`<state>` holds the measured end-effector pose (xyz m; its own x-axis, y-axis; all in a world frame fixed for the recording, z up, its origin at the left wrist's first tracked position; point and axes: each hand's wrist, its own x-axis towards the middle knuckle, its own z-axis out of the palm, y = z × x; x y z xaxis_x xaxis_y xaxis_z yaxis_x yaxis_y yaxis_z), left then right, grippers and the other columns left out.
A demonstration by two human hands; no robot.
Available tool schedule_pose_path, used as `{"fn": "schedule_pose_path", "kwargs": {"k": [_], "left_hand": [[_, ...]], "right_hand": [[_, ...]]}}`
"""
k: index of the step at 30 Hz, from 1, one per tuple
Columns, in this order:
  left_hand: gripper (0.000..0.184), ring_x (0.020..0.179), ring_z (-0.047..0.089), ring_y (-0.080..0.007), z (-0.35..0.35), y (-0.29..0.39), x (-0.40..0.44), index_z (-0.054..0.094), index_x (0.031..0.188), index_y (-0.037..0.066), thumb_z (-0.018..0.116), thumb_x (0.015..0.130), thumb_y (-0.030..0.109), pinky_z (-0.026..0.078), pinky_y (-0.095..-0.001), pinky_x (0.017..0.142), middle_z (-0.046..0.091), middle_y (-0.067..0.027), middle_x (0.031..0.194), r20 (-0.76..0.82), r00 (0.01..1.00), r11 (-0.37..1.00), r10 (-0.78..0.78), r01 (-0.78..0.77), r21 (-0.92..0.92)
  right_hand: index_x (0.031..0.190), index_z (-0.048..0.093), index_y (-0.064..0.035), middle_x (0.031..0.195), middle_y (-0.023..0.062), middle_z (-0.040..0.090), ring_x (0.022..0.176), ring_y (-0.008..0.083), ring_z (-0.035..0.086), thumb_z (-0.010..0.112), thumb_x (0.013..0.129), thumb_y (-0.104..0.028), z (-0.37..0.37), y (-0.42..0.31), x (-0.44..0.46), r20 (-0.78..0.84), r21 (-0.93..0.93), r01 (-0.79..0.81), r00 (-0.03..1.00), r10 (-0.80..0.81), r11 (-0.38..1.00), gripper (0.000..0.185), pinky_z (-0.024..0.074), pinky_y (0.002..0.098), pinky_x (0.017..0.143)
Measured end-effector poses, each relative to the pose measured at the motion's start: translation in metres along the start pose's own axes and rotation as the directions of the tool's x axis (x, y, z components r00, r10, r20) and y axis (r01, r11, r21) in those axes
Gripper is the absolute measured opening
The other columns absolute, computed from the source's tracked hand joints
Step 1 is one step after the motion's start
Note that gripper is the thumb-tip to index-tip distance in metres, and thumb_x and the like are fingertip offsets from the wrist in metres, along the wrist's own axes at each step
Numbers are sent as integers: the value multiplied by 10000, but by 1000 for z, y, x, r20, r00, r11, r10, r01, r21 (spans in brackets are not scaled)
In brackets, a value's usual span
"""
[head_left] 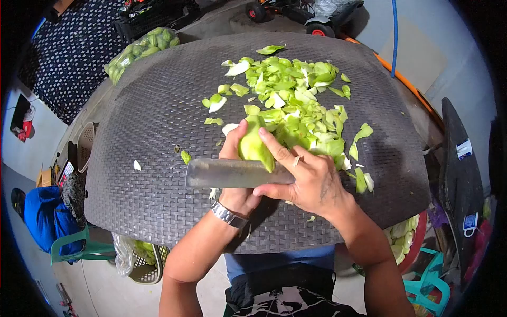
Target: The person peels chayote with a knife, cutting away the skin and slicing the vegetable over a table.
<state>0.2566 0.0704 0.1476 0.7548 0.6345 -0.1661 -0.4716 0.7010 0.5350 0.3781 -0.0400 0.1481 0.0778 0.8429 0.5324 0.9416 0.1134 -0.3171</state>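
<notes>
My left hand (pixel 235 198), with a metal watch at the wrist, is closed around a green mango (pixel 252 138), as it appears, partly peeled and pale green. My right hand (pixel 311 182) grips a broad-bladed knife (pixel 227 173), its handle hidden by the fingers. The blade lies crosswise over my left palm, at the mango's near end, where a strip of peel (pixel 266 158) hangs over it. The right index finger reaches onto the mango. Just beyond both hands spreads a heap of green and whitish peels (pixel 301 113).
The dark woven table (pixel 153 116) fills the middle. A plastic bag of green fruit (pixel 145 47) sits at its far left edge. Below the right edge is a red basin (pixel 421 238) of pale pieces; a basket (pixel 148 272) stands below left. Green plastic chairs (pixel 430 280) flank the table.
</notes>
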Motion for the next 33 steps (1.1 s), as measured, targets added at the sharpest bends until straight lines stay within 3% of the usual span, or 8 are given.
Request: {"fn": "schedule_pose_path", "kwargs": {"k": [4,7,11,14,22,28,29,33], "left_hand": [[486,1081,714,-246,0,-9,-3,636,1300,80,556,1037,481,564,-416,994,725,-112,1194,-77,994,990,80,-70,125],[505,1132,705,-262,-1,-7,-3,629,1323,80,558,1040,493,555,-433,1018,716,-127,1251,-8,997,986,81,-79,145],[504,1114,714,-262,-8,-3,0,644,1311,75,554,1043,492,557,-434,1024,724,-123,1239,59,995,995,74,-78,67],[492,1086,717,-251,-6,0,3,658,1284,65,551,1040,478,565,-419,1003,733,-110,1198,54,998,999,26,-27,19],[498,1017,716,-224,-12,-5,2,671,1226,59,548,1020,495,571,-381,957,737,-105,1132,5,1000,1000,10,-10,-7],[520,1074,702,-246,-17,-14,6,650,1259,72,544,1015,520,553,-404,989,727,-116,1165,-124,989,995,80,-72,64],[536,1083,697,-249,-12,-24,0,631,1286,84,550,1011,537,546,-414,997,717,-110,1198,-279,944,983,176,-154,99],[518,1105,700,-256,-9,-13,1,630,1294,100,528,1036,537,553,-422,1005,712,-98,1231,-40,993,979,112,-103,176]], "right_hand": [[1559,549,-214,689,119,579,527,268,628,696,859,-732,6,14,1,-101,115,-23,994,35,993,883,551,409,549],[1620,431,-119,696,173,640,604,312,707,729,851,-717,-2,9,2,-72,125,-23,997,32,992,1018,564,417,588],[1604,390,14,1119,287,668,1068,394,692,774,834,-676,-7,-4,5,33,151,-59,998,55,987,1102,537,453,922],[1589,420,15,1217,310,704,1136,417,724,806,814,-651,-10,-7,4,130,143,-142,984,124,980,1092,563,461,994],[1588,498,-134,781,119,637,668,278,702,756,823,-687,-2,-6,1,29,-25,-16,999,16,1000,978,595,396,645],[1565,543,-247,684,47,504,497,209,574,663,864,-749,3,9,0,-60,-130,31,997,-39,991,871,545,376,495],[1564,544,-251,693,54,525,515,212,595,664,871,-740,5,17,0,-96,-67,6,995,-13,998,857,549,374,507],[1587,459,-66,1093,251,666,971,348,715,751,860,-666,-7,5,3,-37,122,-62,997,67,991,987,580,419,840]]}}
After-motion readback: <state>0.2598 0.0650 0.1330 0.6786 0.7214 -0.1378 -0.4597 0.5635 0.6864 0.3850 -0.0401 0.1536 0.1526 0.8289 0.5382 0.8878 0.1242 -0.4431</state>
